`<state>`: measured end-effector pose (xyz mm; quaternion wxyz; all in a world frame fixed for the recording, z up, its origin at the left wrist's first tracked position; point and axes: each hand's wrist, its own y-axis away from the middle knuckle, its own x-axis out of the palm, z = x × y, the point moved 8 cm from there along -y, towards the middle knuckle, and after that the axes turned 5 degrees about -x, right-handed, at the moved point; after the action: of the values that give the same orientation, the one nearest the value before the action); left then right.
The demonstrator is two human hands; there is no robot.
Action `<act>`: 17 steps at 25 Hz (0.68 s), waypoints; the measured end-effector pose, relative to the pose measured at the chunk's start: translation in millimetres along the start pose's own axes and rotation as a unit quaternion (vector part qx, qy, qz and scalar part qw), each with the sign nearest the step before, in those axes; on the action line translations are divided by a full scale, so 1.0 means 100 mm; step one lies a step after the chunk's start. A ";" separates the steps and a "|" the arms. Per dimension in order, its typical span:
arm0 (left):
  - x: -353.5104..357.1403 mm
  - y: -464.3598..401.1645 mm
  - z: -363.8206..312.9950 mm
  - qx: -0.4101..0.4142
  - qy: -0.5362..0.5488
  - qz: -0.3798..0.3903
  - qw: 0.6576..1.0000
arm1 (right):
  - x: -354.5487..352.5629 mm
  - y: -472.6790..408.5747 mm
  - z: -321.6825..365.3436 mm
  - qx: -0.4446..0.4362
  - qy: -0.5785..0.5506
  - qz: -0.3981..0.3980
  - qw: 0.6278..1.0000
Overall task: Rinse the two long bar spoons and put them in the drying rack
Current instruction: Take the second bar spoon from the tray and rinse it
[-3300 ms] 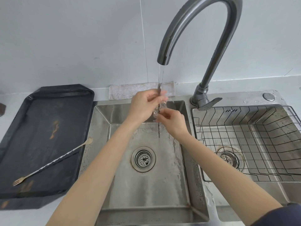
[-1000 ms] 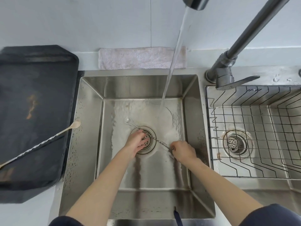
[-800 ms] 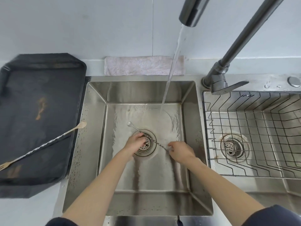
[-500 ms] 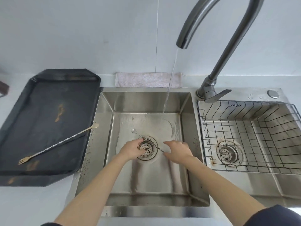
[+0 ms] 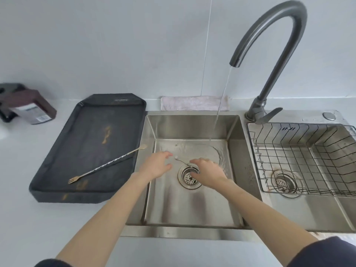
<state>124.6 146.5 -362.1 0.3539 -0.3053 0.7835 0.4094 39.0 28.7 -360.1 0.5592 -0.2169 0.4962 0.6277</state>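
A silver bar spoon (image 5: pixel 183 162) lies low in the left sink basin (image 5: pixel 192 205), its small bowl pointing left above the drain (image 5: pixel 189 177). My right hand (image 5: pixel 209 173) is curled over its other end and grips it. My left hand (image 5: pixel 157 165) hovers just left of the spoon's bowl with its fingers spread, holding nothing. A second, gold bar spoon (image 5: pixel 107 164) with a fork tip rests diagonally on the black tray (image 5: pixel 86 135), its bowl sticking out over the sink's edge. The wire drying rack (image 5: pixel 308 139) sits in the right basin with nothing in it.
The grey gooseneck faucet (image 5: pixel 269 54) runs a thin stream of water into the back of the left basin. A folded pale cloth (image 5: pixel 194 103) lies behind the sink. A brown bottle (image 5: pixel 30 107) lies on the counter at far left.
My left hand has let go of the silver spoon and moved left, fingers open. My right hand still holds the spoon near the drain. The view has pulled back and up.
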 end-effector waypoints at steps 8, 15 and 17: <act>-0.64 0.26 0.64 0.007 0.017 -0.087 0.996 | 0.12 -0.15 0.71 -0.030 -0.014 -0.023 0.999; -0.85 0.29 1.20 -0.036 0.024 -0.102 0.994 | 0.11 -0.41 1.24 -0.044 -0.041 -0.069 0.996; -0.88 0.28 1.35 -0.045 0.029 -0.102 0.993 | 0.15 -0.51 1.42 -0.059 -0.025 -0.067 0.996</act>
<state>194.1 292.4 -335.1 0.3565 -0.4114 0.7389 0.3971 122.2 152.7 -333.1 0.5986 -0.2666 0.4280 0.6225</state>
